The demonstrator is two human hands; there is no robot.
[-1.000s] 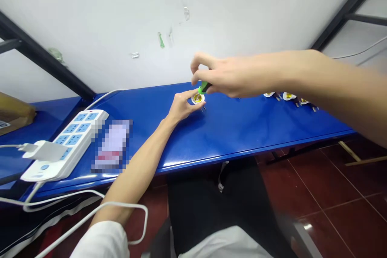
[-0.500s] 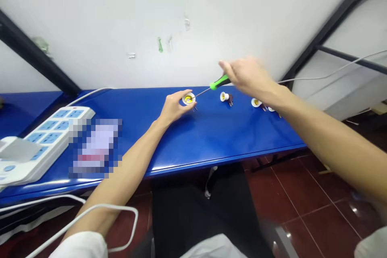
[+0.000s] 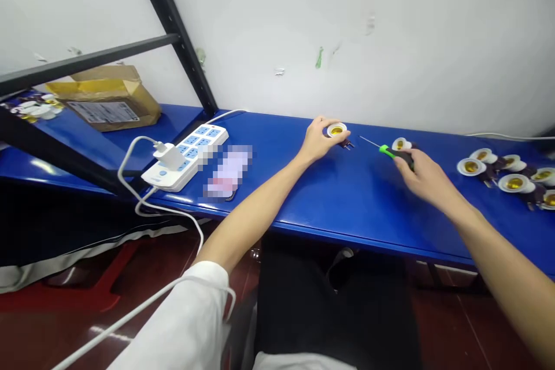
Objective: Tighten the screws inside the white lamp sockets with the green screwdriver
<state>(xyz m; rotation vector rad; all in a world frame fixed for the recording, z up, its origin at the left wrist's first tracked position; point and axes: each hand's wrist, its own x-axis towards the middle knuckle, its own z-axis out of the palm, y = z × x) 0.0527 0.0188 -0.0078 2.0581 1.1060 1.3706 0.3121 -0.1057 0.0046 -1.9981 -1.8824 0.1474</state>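
Between the thumb and fingers of my left hand [image 3: 318, 140] is a white lamp socket [image 3: 336, 130] with a yellowish inside and a dark plug base with metal prongs. My right hand [image 3: 427, 176] is wrapped round the dark handle of a green and black screwdriver [image 3: 387, 151]. Its thin shaft points left, and the tip is apart from the held socket. Just behind the right hand, another white socket [image 3: 401, 144] lies on the blue table [image 3: 347, 202]. Several more sockets [image 3: 514, 184] lie in a group at the right.
A white power strip [image 3: 186, 159] with a plugged-in charger and cable lies at the left, beside a blurred phone [image 3: 229, 173]. A black metal frame [image 3: 186, 49] rises behind it. Farther left are an opened brown package [image 3: 113, 98] and more sockets [image 3: 41, 108].
The view has swung left. The screwdriver has come out of the held socket and moved down and away to the right with my right hand. My left hand still holds its socket.
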